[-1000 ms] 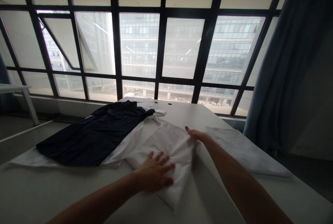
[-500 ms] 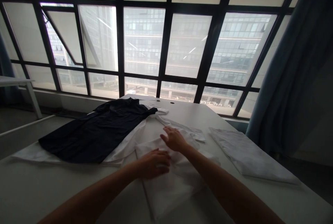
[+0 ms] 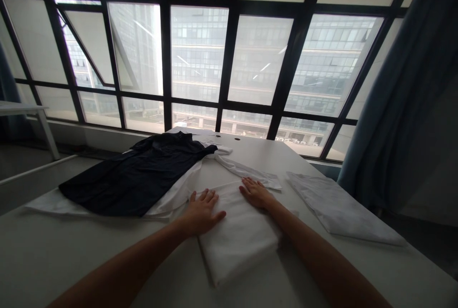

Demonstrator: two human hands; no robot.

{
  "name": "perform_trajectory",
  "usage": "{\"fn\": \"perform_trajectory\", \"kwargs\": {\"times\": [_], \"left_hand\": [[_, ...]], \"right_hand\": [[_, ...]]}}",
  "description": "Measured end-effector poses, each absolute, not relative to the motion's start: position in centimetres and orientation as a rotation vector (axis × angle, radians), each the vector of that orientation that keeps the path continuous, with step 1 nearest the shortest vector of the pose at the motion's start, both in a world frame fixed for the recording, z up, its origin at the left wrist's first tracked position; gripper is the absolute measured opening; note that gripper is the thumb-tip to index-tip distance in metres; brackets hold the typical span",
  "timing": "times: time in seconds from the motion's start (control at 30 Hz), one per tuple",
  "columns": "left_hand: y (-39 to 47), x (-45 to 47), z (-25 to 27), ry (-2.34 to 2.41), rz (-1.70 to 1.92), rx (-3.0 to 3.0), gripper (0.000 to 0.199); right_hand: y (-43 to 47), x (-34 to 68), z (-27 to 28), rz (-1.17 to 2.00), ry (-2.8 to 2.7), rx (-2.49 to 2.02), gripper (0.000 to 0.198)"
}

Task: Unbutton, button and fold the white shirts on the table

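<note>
A white garment folded into a flat rectangle (image 3: 238, 236) lies in front of me. My left hand (image 3: 203, 213) rests flat on its left side, fingers spread. Near its far right corner lies my right hand (image 3: 256, 192), palm down with the fingers stretched out. Just beyond that hand, a white sleeve (image 3: 250, 170) runs across the table. Left of the folded garment, a dark navy shirt (image 3: 129, 179) is spread flat over another white garment (image 3: 175, 196), whose edges show around it.
On the right of the white table (image 3: 168, 262) lies another folded white cloth piece (image 3: 354, 207). A blue curtain (image 3: 386, 102) hangs beyond the right edge. Black-framed windows (image 3: 198, 55) stand behind the table, and a second white table (image 3: 21, 108) is at far left.
My left hand has moved left and away from me, spreading flat. My right hand has shifted slightly right. The white garment between them looks smoother and more neatly rectangular.
</note>
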State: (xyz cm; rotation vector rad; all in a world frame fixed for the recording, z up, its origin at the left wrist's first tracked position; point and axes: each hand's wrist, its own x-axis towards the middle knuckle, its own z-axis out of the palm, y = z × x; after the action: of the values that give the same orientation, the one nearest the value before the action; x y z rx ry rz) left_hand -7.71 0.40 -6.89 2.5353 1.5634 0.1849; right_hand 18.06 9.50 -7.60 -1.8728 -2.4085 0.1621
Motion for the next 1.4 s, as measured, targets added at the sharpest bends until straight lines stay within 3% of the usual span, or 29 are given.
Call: {"fn": "perform_trajectory", "kwargs": {"times": [0.2,0.33,0.47,0.6,0.87,1.07,1.3,1.4], "left_hand": [[1.1,-8.7,-6.4,1.602,0.158,2.481,0.077],[0.9,-8.4,-6.4,1.701,0.209,2.465,0.073],[-1.4,-6.7,-6.6,1.574,0.332,2.590,0.071],[-3.4,-5.7,-6.9,1.356,0.292,2.684,0.078],[-3.8,-5.7,-6.3,1.256,0.294,2.704,0.082],[-5.2,-4.9,-5.7,0.615,0.269,2.810,0.083],[-5.6,-4.9,-6.0,0.529,0.249,2.795,0.082],[-4.2,-5.4,-5.7,0.527,0.243,2.766,0.068]], "right_hand": [[9.7,20.1,-7.4,0.106,-2.210,-2.107,0.066],[5.8,17.4,-6.8,-0.053,-2.295,-1.891,0.064],[0.6,14.4,-7.1,0.057,-2.498,-1.535,0.066],[-1.6,15.7,-7.2,0.159,-2.551,-1.570,0.071],[0.5,22.0,-7.2,0.139,-2.445,-1.913,0.074],[2.1,20.1,-7.4,0.050,-2.448,-1.754,0.070],[4.4,20.7,-8.0,0.202,-2.447,-1.782,0.071],[4.9,21.2,-7.8,0.140,-2.404,-1.855,0.070]]}}
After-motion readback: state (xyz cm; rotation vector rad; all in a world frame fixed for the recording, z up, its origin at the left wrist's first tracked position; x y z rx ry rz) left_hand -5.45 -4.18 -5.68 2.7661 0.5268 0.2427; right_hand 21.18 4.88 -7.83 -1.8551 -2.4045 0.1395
